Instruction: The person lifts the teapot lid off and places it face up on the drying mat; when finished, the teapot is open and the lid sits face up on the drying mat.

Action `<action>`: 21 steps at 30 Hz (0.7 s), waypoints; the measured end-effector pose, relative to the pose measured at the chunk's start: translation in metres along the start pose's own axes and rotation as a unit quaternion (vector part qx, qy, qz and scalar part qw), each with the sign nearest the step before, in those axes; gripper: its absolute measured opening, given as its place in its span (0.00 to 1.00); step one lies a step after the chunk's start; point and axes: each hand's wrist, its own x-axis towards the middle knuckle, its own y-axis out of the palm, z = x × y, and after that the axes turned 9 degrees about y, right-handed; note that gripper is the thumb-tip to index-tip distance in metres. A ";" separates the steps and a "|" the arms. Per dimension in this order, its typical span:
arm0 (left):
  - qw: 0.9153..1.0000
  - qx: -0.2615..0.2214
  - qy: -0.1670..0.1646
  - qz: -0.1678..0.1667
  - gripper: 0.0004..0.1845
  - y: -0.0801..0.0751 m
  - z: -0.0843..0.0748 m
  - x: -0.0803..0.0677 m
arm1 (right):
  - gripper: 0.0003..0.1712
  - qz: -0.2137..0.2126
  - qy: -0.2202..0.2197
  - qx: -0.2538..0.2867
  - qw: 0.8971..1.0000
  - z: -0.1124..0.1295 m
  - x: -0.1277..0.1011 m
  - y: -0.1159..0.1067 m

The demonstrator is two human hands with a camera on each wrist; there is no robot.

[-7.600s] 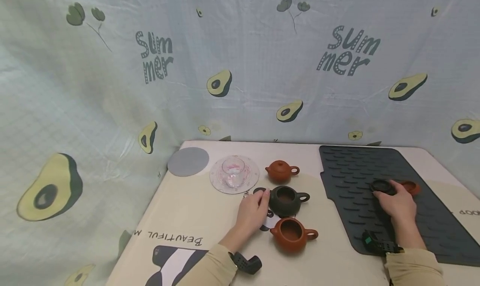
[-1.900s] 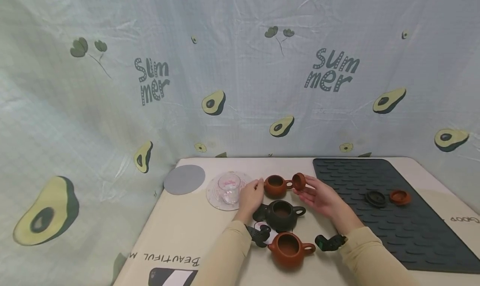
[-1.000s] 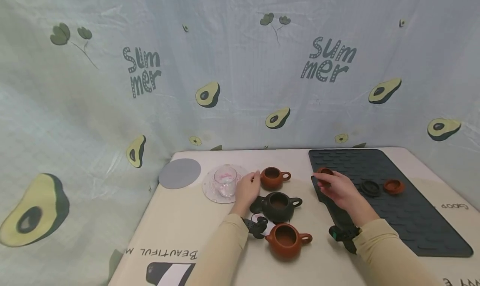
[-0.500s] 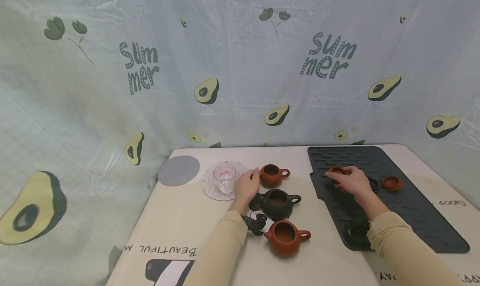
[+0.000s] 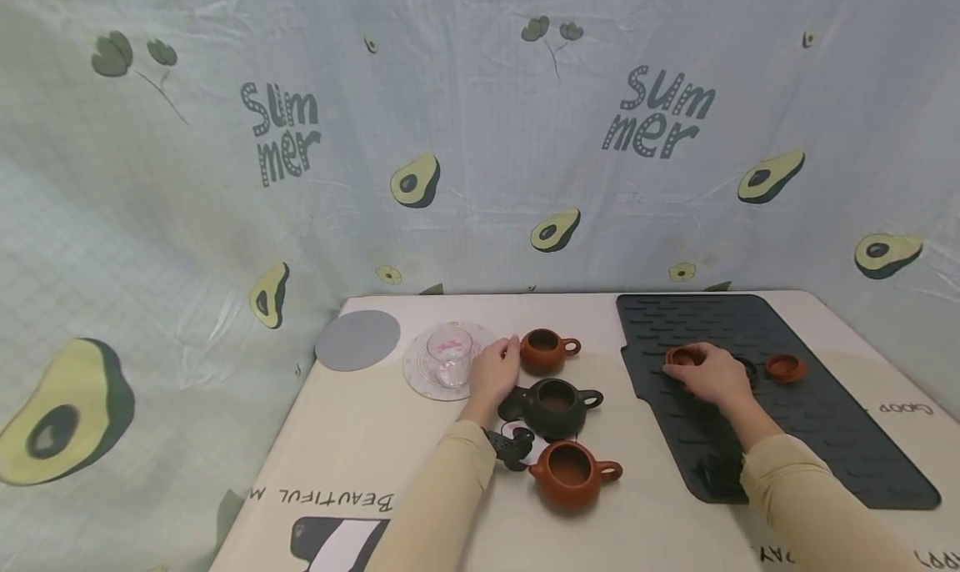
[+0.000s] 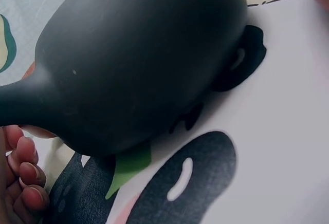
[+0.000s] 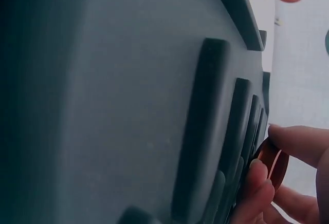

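My right hand (image 5: 708,376) pinches a small reddish-brown teapot lid (image 5: 681,357), upturned and low at the black ridged mat. In the right wrist view the lid (image 7: 272,162) sits between thumb and fingers, close over the ridges. At the far reddish-brown teapot (image 5: 543,351), lidless, my left hand (image 5: 493,376) holds the spout side; the spout is hidden by the fingers. A black teapot (image 5: 557,408) and a nearer reddish-brown teapot (image 5: 567,476), both without lids, line up in front of it. The black teapot's body (image 6: 139,64) fills much of the left wrist view, with curled fingertips (image 6: 31,172) below its spout.
The black mat (image 5: 810,447) bears a black lid (image 5: 747,370), partly behind my right hand, and another reddish-brown lid (image 5: 785,368). On the left, a clear glass cup (image 5: 450,357) stands on a round patterned coaster (image 5: 420,380), beside a grey disc (image 5: 357,340).
The far teapot has lost its lid, which my right hand has carried right and lowered to the mat. The black lid was set down earlier. My left hand moved from black teapot to far one.
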 end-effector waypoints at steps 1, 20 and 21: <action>1.000 -0.002 -0.002 0.001 0.22 0.000 0.000 0.000 | 0.40 -0.004 -0.003 -0.007 1.000 0.000 0.000 0.001; 1.000 0.022 -0.005 0.002 0.23 0.006 0.000 -0.002 | 0.40 -0.033 -0.032 -0.044 0.998 -0.002 -0.005 0.009; 1.000 0.022 -0.009 0.002 0.23 0.006 0.000 -0.002 | 0.41 -0.037 -0.032 -0.045 0.998 0.000 -0.005 0.009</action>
